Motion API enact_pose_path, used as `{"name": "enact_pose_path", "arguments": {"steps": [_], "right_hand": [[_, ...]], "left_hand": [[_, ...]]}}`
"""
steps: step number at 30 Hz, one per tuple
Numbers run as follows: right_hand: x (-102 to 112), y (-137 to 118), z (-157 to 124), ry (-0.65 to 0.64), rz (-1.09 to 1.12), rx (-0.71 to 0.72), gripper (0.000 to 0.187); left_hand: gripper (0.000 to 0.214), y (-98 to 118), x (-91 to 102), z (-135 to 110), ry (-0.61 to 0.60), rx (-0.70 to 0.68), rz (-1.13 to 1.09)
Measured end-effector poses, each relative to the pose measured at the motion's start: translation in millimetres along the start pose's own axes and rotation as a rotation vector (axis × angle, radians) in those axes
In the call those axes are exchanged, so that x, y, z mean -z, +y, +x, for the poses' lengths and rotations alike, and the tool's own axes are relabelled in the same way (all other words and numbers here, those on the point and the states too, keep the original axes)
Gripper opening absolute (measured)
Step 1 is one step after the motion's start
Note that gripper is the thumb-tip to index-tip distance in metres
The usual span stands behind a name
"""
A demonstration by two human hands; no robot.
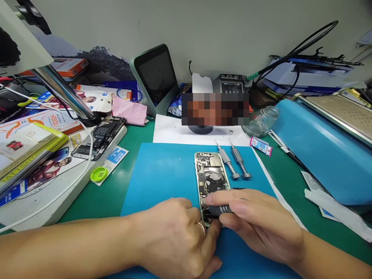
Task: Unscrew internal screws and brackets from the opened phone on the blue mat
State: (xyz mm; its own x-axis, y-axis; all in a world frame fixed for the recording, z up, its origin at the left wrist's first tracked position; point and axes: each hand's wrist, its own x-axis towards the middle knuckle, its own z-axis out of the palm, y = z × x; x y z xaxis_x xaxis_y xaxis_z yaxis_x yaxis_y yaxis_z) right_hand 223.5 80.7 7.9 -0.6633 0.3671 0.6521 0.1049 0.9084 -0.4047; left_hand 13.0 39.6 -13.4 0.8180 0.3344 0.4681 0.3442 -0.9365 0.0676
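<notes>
An opened smartphone (214, 176) with its inner parts bare lies on a blue mat (162, 166). My left hand (177, 236) is curled at the phone's lower left corner, its fingers closed on the bottom edge; the fingertips are partly hidden. Between the thumb and fingers of my right hand (261, 221) is a small dark grey tool with light stripes (219, 210), over the phone's lower end. Its tip cannot be made out. Beyond my right hand lie two metal precision screwdrivers (228, 161) (240, 159), side by side.
At the left, a second phone assembly (100, 137) and a green cap (99, 174) lie near stacked boxes (31, 151). A tilted screen device (155, 77), a glass jar (261, 121) and a soldering station (232, 85) stand behind. A blue padded object (322, 155) fills the right.
</notes>
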Motion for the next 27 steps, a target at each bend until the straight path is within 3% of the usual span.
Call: {"name": "enact_pose_path", "arguments": {"steps": [3, 13, 17, 23, 27], "right_hand": [[1.2, 2.5, -2.8, -0.01, 0.003, 0.009, 0.057], [1.5, 3.1, 3.6, -0.074, -0.073, 0.053, 0.067], [0.6, 4.1, 0.0, -0.075, -0.033, 0.002, 0.07], [-0.8, 4.9, -3.1, -0.055, 0.021, -0.057, 0.073], [-1.6, 3.9, -4.0, 0.024, 0.09, -0.128, 0.075]], "left_hand": [[0.031, -0.6, 0.1, -0.5, 0.007, -0.012, 0.0], [0.03, -0.8, 1.2, -1.6, -0.05, -0.039, 0.006], [0.028, -0.2, 3.0, -2.3, -0.11, -0.042, 0.012], [0.029, -1.2, 3.3, -1.5, -0.1, -0.025, -0.003], [0.034, -1.6, 3.9, -1.0, -0.108, -0.022, -0.009]]}}
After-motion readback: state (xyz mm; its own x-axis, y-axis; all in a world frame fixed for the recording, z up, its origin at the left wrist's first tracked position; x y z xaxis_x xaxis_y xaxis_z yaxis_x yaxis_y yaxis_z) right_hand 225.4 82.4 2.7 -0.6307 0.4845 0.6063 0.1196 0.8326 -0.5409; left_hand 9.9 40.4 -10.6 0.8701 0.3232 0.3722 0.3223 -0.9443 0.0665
